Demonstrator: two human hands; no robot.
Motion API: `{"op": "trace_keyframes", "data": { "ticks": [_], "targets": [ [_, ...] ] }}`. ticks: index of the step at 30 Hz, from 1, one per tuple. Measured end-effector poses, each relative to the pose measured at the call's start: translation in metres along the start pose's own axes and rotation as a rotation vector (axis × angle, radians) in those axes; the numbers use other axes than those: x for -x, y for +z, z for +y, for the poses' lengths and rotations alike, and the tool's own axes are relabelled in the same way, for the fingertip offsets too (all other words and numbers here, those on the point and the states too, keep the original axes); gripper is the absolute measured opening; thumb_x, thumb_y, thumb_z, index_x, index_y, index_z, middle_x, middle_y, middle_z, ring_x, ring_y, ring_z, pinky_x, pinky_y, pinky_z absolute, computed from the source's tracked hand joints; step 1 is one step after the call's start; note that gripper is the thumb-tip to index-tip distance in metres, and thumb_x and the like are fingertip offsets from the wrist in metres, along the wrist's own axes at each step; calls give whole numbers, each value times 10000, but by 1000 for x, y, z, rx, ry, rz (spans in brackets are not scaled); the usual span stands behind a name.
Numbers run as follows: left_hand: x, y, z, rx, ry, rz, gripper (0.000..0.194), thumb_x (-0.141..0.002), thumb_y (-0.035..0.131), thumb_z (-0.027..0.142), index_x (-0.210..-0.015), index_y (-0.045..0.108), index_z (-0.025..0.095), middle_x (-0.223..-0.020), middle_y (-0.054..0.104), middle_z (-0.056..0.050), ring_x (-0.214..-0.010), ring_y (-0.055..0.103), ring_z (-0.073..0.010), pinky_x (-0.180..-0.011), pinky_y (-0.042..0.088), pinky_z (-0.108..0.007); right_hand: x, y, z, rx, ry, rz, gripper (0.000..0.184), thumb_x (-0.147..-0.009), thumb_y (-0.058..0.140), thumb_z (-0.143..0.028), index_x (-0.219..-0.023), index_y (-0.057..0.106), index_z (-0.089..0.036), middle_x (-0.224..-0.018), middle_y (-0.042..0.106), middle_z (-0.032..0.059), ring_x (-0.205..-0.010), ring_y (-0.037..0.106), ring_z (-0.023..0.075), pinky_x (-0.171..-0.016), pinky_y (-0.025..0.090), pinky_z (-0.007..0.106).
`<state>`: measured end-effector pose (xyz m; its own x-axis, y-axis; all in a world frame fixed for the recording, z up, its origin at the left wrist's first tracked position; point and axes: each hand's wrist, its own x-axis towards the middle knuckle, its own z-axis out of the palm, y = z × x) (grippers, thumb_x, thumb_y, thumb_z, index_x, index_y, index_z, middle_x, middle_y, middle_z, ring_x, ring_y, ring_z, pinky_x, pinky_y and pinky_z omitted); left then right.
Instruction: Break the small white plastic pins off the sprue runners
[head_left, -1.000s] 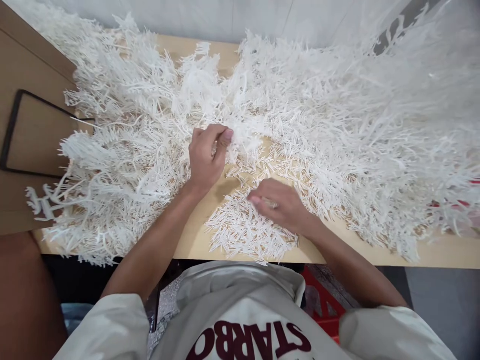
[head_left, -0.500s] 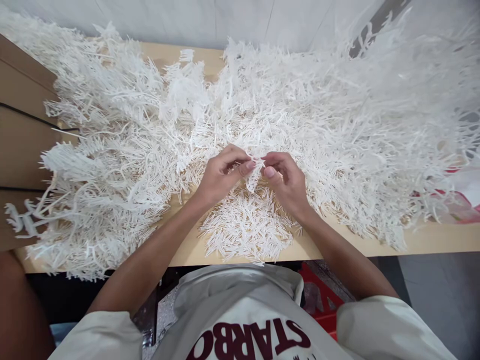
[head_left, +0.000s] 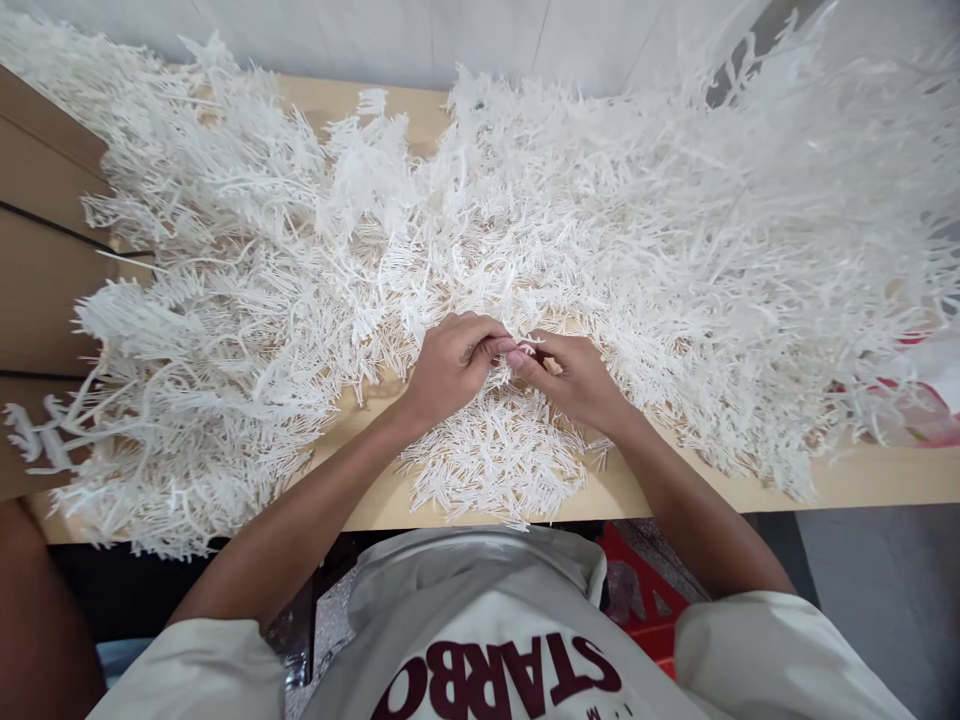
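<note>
My left hand (head_left: 459,362) and my right hand (head_left: 571,375) meet in front of me, thumbs and fingertips pinched close together. Between them is a small white branched plastic piece (head_left: 529,345), mostly covered by the fingers. Just below the hands lies a low pile of short loose white sticks (head_left: 495,465) near the table's front edge. Larger heaps of tangled white branched pieces spread to the left (head_left: 225,330) and to the right (head_left: 697,280) of my hands.
A cardboard box (head_left: 45,270) with a black line across it stands at the left. The wooden table (head_left: 870,480) runs along a pale wall (head_left: 487,40). A red and clear plastic bag (head_left: 915,400) lies at the right; a red plastic object (head_left: 637,590) is below the table.
My hands were apart a second ago, the right over the loose sticks. They came together at a white branched piece, then moved slightly lower and closer, fingertips now nearly touching.
</note>
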<state>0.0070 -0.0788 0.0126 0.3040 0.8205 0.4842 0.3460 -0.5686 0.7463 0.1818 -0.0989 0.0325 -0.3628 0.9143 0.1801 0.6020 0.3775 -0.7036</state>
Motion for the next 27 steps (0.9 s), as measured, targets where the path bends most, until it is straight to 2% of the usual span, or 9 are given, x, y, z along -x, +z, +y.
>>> {"op": "trace_keyframes", "data": {
  "ticks": [4, 9, 14, 23, 27],
  "targets": [
    [1, 4, 0, 16, 140, 89, 165, -844, 526, 107, -757, 614, 216, -668, 672, 49, -624, 569, -86, -649, 403, -271, 2, -7, -9, -71, -97, -4, 312, -859, 528, -278, -583, 417, -181, -513, 352, -68, -466, 296, 35, -445, 245, 194],
    [3, 7, 6, -90, 289, 95, 210, -847, 488, 62, -772, 589, 230, -686, 682, 56, -627, 567, -90, -629, 338, -299, 6, -18, -9, -236, -206, -100, 316, -808, 574, -190, -564, 373, -179, -516, 297, -80, -449, 230, 19, -410, 190, 183],
    [3, 7, 10, -68, 297, 133, 222, -845, 475, 42, -779, 575, 229, -661, 663, 69, -604, 537, -83, -629, 322, -300, 9, -19, -2, -317, -241, -120, 253, -810, 586, -182, -600, 444, -176, -526, 319, -83, -443, 232, 15, -408, 192, 181],
    [4, 10, 8, -123, 287, 130, 221, -880, 448, 77, -809, 584, 236, -659, 656, 64, -622, 543, -87, -643, 328, -305, 1, -22, 1, -315, -227, -147, 347, -813, 598, -216, -543, 384, -173, -502, 266, -84, -450, 221, 18, -407, 190, 192],
    [3, 6, -4, -109, 275, 134, 221, -885, 450, 78, -823, 593, 235, -675, 645, 64, -645, 542, -83, -652, 347, -308, 3, -27, 2, -423, -214, -218, 352, -834, 576, -264, -533, 411, -183, -472, 322, -85, -426, 272, 19, -400, 230, 194]
  ]
}}
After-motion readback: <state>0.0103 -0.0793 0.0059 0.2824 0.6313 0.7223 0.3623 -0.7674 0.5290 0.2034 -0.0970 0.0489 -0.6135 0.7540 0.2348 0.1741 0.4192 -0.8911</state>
